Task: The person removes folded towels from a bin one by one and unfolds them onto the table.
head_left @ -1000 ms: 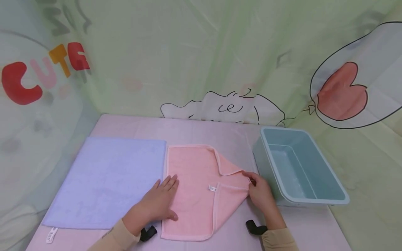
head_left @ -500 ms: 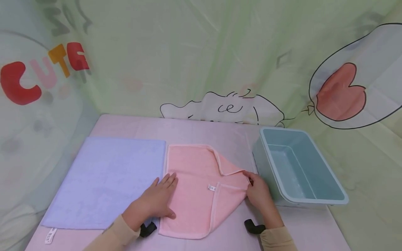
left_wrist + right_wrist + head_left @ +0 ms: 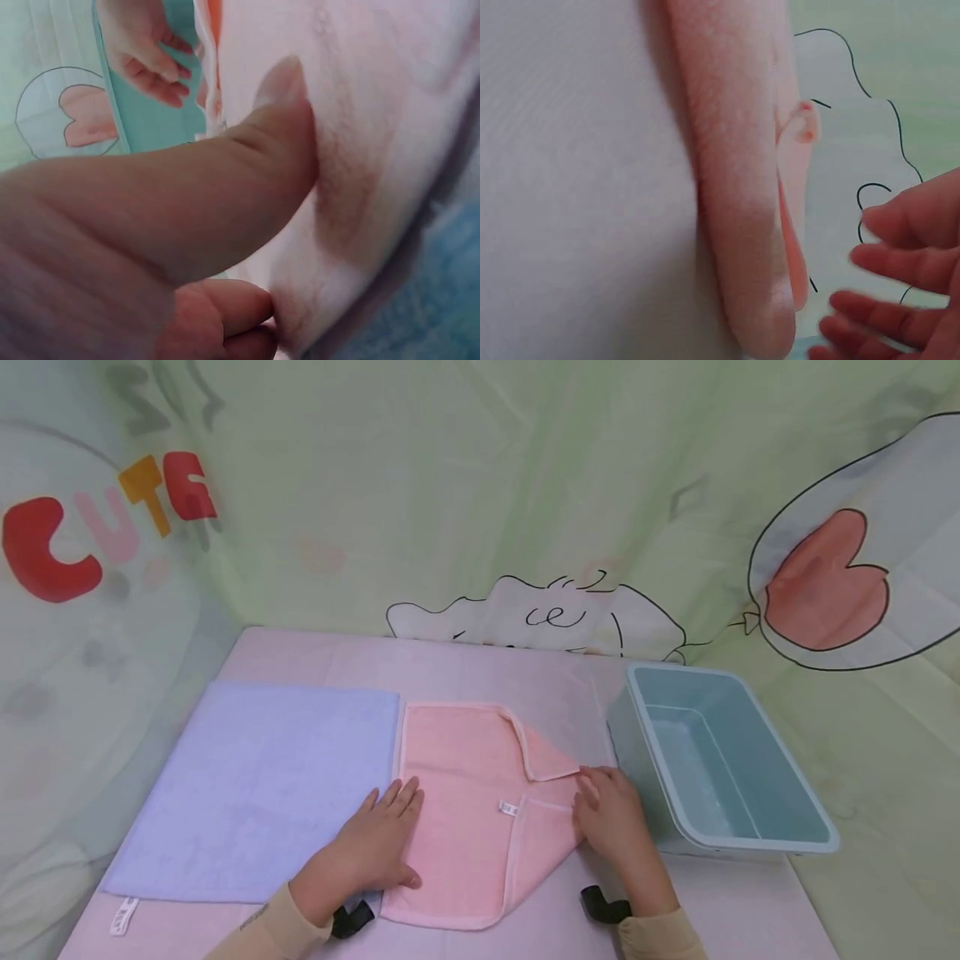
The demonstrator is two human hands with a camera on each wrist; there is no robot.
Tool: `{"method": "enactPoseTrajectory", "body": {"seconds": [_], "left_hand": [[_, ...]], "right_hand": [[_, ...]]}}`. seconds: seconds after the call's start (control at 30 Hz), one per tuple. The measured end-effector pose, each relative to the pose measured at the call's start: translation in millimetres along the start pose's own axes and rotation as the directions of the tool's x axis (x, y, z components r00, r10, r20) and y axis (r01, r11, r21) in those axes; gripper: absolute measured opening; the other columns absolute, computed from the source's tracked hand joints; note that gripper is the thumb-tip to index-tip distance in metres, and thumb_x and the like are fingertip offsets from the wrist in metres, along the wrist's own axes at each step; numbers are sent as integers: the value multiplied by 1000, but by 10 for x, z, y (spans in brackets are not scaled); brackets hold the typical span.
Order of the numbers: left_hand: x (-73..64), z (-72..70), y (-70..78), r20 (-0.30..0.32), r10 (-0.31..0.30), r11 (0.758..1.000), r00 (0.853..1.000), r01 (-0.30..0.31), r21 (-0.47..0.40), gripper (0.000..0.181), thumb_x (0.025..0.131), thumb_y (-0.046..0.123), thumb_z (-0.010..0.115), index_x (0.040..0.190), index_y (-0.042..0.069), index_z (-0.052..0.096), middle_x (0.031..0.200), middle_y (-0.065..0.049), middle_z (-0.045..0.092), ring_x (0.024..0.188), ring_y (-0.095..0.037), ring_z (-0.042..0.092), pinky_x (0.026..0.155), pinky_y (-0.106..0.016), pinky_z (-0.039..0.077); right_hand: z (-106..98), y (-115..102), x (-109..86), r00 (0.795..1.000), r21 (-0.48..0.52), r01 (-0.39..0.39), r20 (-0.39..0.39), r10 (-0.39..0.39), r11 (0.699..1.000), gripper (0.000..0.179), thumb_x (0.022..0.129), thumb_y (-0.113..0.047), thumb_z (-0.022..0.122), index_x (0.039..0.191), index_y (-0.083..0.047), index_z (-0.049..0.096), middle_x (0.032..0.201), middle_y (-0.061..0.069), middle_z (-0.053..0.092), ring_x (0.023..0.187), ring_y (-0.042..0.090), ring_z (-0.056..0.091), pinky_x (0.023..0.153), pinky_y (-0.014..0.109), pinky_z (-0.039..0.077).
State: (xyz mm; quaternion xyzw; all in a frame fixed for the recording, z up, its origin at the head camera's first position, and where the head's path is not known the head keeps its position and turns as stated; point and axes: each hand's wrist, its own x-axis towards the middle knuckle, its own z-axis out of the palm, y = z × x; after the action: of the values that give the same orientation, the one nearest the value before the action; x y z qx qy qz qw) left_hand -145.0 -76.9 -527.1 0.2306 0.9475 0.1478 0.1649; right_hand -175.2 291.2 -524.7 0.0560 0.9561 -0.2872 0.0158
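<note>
A pink towel lies flat, its right-hand corners folded inward to form a blunt point, with a small white label on it. My left hand rests with straight fingers over the towel's left edge, thumb on the pink cloth. At the folded right end is my right hand, its fingertips close to the cloth. In the right wrist view the fingers are spread and loosely bent beside the pink towel's rounded fold, with nothing between them. A lavender-blue towel lies to the left, partly under my left forearm.
A blue-green plastic bin stands to the right, just beyond my right hand, with nothing in it. Black curved pieces show by both wrists. A printed curtain rises behind the pale pink table.
My right hand has moved slightly left over the pink towel's folded end, and its fingers have come off the tip. My left hand stays on the towel's left edge.
</note>
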Motion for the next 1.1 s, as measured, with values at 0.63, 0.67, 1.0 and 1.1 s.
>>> {"method": "enactPoseTrajectory", "body": {"seconds": [0.63, 0.67, 1.0, 1.1], "left_hand": [[-36, 80, 156, 19, 93, 996, 995, -93, -6, 120, 71, 48, 97, 166, 4, 39, 179, -19, 24, 166, -41, 23, 133, -58, 28], [-40, 84, 165, 20, 97, 995, 995, -97, -1, 120, 71, 48, 97, 166, 3, 39, 179, -19, 24, 166, -41, 24, 132, -58, 29], [-64, 103, 224, 26, 117, 992, 993, -118, 34, 118, 72, 47, 96, 165, 1, 40, 178, -20, 26, 165, -40, 27, 132, -55, 31], [-59, 106, 222, 29, 114, 993, 993, -115, 29, 118, 71, 47, 97, 165, 1, 40, 178, -20, 26, 166, -40, 27, 132, -55, 31]], "right_hand": [[12, -56, 275, 949, 255, -16, 309, -66, 967, 29, 101, -23, 76, 126, -9, 75, 112, 9, 75, 98, 21, 64, 78, 26, 58], [8, -45, 277, 944, 256, -16, 324, -70, 967, 27, 100, -22, 76, 124, -8, 76, 110, 9, 74, 96, 21, 63, 76, 27, 57], [-63, 121, 267, 867, 319, 150, 413, -279, 936, 10, 91, -5, 79, 100, -3, 76, 84, 4, 64, 78, 14, 57, 63, 24, 52], [-103, 188, 251, 833, 380, 197, 422, -358, 904, 8, 91, -3, 78, 97, 1, 75, 80, 1, 62, 74, 8, 55, 61, 22, 48]]}}
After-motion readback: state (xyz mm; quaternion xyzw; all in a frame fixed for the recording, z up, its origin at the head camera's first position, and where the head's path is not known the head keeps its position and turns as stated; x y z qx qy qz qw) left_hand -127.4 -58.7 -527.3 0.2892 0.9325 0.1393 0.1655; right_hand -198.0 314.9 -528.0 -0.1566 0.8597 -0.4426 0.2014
